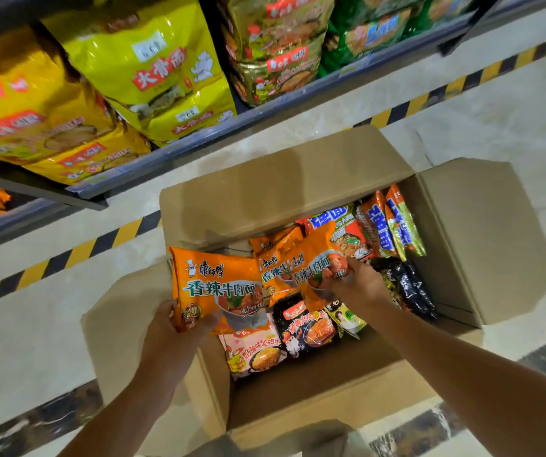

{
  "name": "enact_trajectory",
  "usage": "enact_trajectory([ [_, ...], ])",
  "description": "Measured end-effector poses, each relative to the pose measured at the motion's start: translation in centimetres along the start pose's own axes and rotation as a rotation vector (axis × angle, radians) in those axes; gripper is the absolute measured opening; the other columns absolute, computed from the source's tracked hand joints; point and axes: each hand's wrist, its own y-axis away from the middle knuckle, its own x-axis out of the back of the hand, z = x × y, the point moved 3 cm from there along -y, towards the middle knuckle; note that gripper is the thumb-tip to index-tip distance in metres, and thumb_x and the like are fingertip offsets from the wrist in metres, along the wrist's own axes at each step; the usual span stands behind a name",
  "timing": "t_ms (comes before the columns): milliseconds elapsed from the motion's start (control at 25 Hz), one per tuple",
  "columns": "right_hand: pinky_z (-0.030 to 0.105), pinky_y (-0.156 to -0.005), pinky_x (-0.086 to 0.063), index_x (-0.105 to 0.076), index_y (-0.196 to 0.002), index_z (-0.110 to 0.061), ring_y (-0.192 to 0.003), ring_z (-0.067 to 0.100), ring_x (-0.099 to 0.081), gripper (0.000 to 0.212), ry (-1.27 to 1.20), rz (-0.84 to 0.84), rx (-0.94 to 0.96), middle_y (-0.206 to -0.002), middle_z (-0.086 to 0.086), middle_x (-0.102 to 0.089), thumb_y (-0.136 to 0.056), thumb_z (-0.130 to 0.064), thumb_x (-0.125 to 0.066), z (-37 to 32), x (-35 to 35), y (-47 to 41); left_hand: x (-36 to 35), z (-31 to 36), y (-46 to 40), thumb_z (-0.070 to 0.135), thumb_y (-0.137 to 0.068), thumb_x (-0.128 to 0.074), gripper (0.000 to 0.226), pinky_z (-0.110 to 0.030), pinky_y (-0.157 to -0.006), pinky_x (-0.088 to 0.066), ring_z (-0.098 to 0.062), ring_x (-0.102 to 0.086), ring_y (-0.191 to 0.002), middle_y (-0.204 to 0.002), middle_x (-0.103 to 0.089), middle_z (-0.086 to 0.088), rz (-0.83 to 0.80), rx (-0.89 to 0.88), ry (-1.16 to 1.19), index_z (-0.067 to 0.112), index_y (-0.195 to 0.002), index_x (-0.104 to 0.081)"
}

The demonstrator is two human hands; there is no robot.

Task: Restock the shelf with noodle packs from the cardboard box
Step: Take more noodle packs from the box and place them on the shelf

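Open cardboard box point(298, 189) holding mixed noodle packs, orange pack point(219, 288) being gripped by left hand point(166, 328) fingers, second orange pack point(314, 275) being pinched by right hand point(360, 285) fingers

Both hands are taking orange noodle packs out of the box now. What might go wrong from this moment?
1. The left hand pinches its orange pack only by the bottom corner, so the pack may slip and fall.
2. The right hand grips another orange pack that overlaps a third one; lifting may drag that one out.
3. The box flap near the left hand may catch the pack.
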Motion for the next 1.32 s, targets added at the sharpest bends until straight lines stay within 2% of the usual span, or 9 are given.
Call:
enact_trajectory([
  [120, 0.010, -0.061, -0.044, -0.068, -0.100, -0.022, -0.083, 0.011, -0.065, 0.026, -0.090, -0.019, 0.016, -0.088, -0.006, -0.071, -0.080, -0.031, -0.082, -1.6, 3.2, 5.1, 2.9, 3.3, 4.4, 0.030, -0.077, -0.082, 0.039, -0.035, -0.073, -0.057, -0.017, -0.071, -0.088, -0.095, -0.074, 0.004, -0.022, -0.078, -0.011, 0.024, -0.110, -0.062],
  [240, 0.004, -0.058, -0.044, -0.070, -0.097, -0.019, -0.086, 0.013, -0.066, 0.021, -0.180, 0.005, 0.039, -0.086, -0.007, -0.070, -0.082, -0.026, -0.082, -4.4, 7.0, 12.3, 7.0, 7.7, 9.9, 0.036, -0.076, -0.081, 0.046, -0.025, -0.069, -0.052, -0.013, -0.070, -0.093, -0.102, -0.074, 0.005, -0.059, -0.160, -0.036, 0.024, -0.116, -0.062],
  [400, 0.007, -0.060, -0.048, -0.073, -0.108, -0.011, -0.088, 0.018, -0.067, 0.026, -0.300, 0.036, 0.055, -0.089, 0.001, -0.073, -0.083, -0.018, -0.080, -9.5, 11.4, 21.2, 12.4, 12.7, 16.4, 0.046, -0.066, -0.088, 0.057, -0.044, -0.086, -0.057, -0.017, -0.071, -0.098, -0.107, -0.074, 0.004, -0.098, -0.214, -0.066, 0.029, -0.113, -0.061],
  [520, 0.005, -0.061, -0.047, -0.073, -0.107, -0.016, -0.082, 0.008, -0.067, 0.024, -0.374, 0.071, 0.119, -0.085, -0.009, -0.072, -0.084, -0.020, -0.079, -14.4, 15.0, 28.9, 16.6, 16.4, 22.0, 0.045, -0.067, -0.088, 0.054, -0.046, -0.090, -0.056, -0.015, -0.070, -0.098, -0.107, -0.073, 0.005, -0.137, -0.298, -0.121, 0.028, -0.111, -0.062],
  [640, 0.017, -0.073, -0.053, -0.074, -0.100, -0.024, -0.084, 0.001, -0.070, 0.016, -0.407, 0.097, 0.213, -0.087, -0.009, -0.076, -0.085, -0.029, -0.079, -18.0, 17.8, 35.9, 20.4, 19.1, 27.4, 0.038, -0.075, -0.084, 0.050, -0.028, -0.079, -0.059, -0.002, -0.071, -0.092, -0.103, -0.075, 0.014, -0.114, -0.352, -0.078, 0.025, -0.118, -0.063],
  [720, 0.028, -0.077, -0.055, -0.076, -0.100, -0.020, -0.088, 0.008, -0.072, 0.018, -0.423, 0.117, 0.255, -0.090, -0.006, -0.078, -0.084, -0.028, -0.080, -19.0, 19.3, 39.5, 22.0, 20.0, 30.5, 0.025, -0.078, -0.083, 0.046, -0.009, -0.065, -0.052, 0.007, -0.069, -0.084, -0.094, -0.075, 0.018, -0.078, -0.360, -0.019, 0.021, -0.119, -0.062],
  [800, 0.033, -0.078, -0.057, -0.076, -0.100, -0.017, -0.090, 0.014, -0.073, 0.020, -0.446, 0.130, 0.310, -0.091, -0.004, -0.078, -0.083, -0.026, -0.081, -20.1, 20.9, 43.0, 23.3, 20.9, 33.8, 0.020, -0.078, -0.082, 0.047, -0.004, -0.061, -0.048, 0.012, -0.067, -0.081, -0.097, -0.072, 0.015, -0.047, -0.393, 0.030, 0.018, -0.120, -0.062],
  [1040, 0.010, -0.065, -0.052, -0.074, -0.108, -0.012, -0.081, -0.002, -0.072, 0.022, -0.504, 0.086, 0.495, -0.089, -0.014, -0.078, -0.086, -0.015, -0.077, -23.4, 24.9, 51.1, 26.4, 23.3, 42.9, 0.019, -0.079, -0.081, 0.040, -0.019, -0.071, -0.057, 0.000, -0.070, -0.085, -0.102, -0.073, 0.009, 0.004, -0.522, 0.178, 0.022, -0.114, -0.061],
  [1320, 0.038, -0.089, -0.057, -0.072, -0.114, -0.020, -0.098, 0.017, -0.074, 0.028, -0.581, -0.096, 0.708, -0.102, -0.001, -0.078, -0.087, -0.021, -0.076, -26.3, 26.7, 60.1, 32.0, 21.1, 56.0, 0.023, -0.079, -0.081, 0.043, -0.030, -0.082, -0.056, -0.009, -0.071, -0.096, -0.106, -0.074, 0.007, 0.170, -0.651, 0.334, 0.028, -0.117, -0.061],
])
